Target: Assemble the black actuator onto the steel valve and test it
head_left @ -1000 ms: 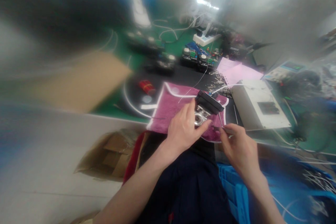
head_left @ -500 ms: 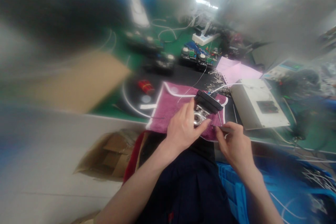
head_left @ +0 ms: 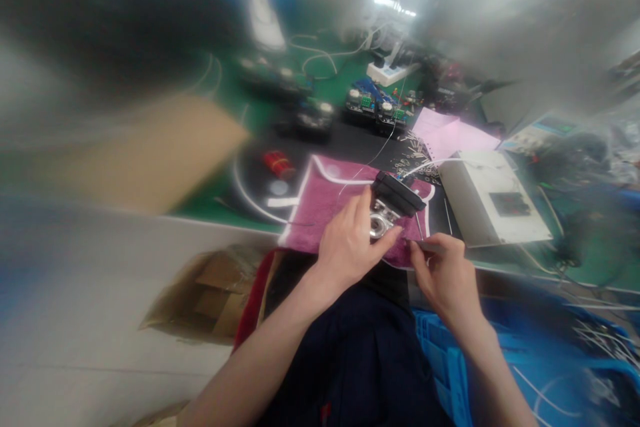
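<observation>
My left hand is closed round the near side of a device with a black box-shaped housing and a silvery metal body bearing a round opening. The device rests tilted on a purple cloth with white edging. To its right, my right hand pinches a thin dark tool between thumb and forefinger. The tool's kind is unclear, and most of it is hidden in the fingers. A slim metal rod shows just beyond the fingertips; whether it joins the tool I cannot tell.
A pale metal box stands right of the cloth. Loose small metal parts and pink paper lie behind. Farther back are circuit-board units and a power strip. A red spool sits left; a blue crate is below right.
Hardly anything differs. My right hand has shifted very slightly, and my left hand keeps its hold on the device.
</observation>
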Available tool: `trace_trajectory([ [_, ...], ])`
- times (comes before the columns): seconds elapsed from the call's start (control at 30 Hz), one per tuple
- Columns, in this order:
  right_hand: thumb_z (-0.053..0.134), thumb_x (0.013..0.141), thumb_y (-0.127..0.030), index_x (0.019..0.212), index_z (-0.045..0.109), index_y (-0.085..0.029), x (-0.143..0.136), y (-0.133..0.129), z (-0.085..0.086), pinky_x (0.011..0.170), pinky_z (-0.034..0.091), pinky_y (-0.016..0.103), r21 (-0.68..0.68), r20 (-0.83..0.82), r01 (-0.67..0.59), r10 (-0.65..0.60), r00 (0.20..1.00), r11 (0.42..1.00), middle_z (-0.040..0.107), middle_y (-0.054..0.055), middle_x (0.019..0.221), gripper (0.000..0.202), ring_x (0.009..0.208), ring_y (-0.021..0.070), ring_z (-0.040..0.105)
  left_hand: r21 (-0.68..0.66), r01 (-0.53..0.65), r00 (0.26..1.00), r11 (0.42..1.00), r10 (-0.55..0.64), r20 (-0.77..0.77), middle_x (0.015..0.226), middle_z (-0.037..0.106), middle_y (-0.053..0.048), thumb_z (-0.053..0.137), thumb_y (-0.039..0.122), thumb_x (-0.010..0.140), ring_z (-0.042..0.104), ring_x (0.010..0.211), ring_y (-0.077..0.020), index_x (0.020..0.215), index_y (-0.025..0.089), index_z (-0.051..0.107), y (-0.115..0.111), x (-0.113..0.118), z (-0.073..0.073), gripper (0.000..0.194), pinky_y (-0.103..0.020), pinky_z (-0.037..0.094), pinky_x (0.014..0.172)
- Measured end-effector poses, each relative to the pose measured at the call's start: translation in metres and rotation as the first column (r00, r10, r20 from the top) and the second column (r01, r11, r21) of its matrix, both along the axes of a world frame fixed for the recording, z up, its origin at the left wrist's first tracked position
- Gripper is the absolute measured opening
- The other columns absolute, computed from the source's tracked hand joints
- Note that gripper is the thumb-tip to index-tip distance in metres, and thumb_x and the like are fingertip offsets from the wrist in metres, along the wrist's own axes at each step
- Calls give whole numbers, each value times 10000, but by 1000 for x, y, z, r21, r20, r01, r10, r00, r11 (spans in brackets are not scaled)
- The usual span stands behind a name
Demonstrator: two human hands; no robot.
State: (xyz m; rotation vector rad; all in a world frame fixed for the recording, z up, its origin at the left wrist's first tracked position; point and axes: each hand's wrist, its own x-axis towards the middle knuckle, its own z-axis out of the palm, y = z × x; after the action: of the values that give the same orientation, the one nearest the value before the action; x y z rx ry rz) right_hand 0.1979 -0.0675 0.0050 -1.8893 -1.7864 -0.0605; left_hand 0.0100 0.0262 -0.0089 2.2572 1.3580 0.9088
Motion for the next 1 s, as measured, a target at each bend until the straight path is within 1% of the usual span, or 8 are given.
trace_trajectory([
  [0.13,675,981,-395,1133,511,-213,0,0,-1,498,444,250,4,-32,10,-10,999,1000,726,-9,731,289,504,161,685,-8,0,1000,1000,0,-2,1337,645,-166,523,678,979,681,1187,-324,1585,128,311,0,0,0,845,-430,582,944],
  [0.33,694,960,-408,1128,509,-223,-1,-1,-3,507,495,244,-1,-153,58,-57,987,998,725,-7,739,312,530,168,710,5,-4,1000,1000,4,12,1339,647,-168,530,664,982,678,1204,-325,1577,134,322,-1,0,-1,824,-428,580,956],
  [0.47,730,928,-415,1142,500,-228,-1,-1,-7,520,534,249,-8,-262,106,-105,959,994,737,11,788,366,569,179,730,1,-1,1000,1000,1,12,1335,649,-167,527,669,979,680,1201,-321,1573,132,326,-1,0,-1,825,-425,583,947],
  [0.6,748,912,-427,1149,486,-233,-1,-1,-10,505,535,247,-11,-352,144,-139,926,990,722,0,757,404,572,185,728,-16,1,1000,1000,-1,5,1359,640,-165,519,669,982,673,1216,-328,1572,133,324,-1,0,0,821,-438,577,968],
  [0.7,748,911,-431,1141,486,-232,-1,-1,-10,496,530,247,-17,-350,146,-143,926,989,727,5,745,401,564,188,725,-16,5,1000,1000,-5,5,1361,638,-164,513,675,982,667,1223,-335,1573,128,321,0,0,-1,827,-447,579,967],
  [1.0,705,930,-470,1109,504,-219,-3,0,-3,492,513,260,-23,-234,136,-137,962,991,740,28,749,368,545,194,719,-2,3,1000,1000,-3,17,1332,649,-164,524,679,977,678,1202,-326,1580,141,318,0,0,-2,833,-424,579,954],
])
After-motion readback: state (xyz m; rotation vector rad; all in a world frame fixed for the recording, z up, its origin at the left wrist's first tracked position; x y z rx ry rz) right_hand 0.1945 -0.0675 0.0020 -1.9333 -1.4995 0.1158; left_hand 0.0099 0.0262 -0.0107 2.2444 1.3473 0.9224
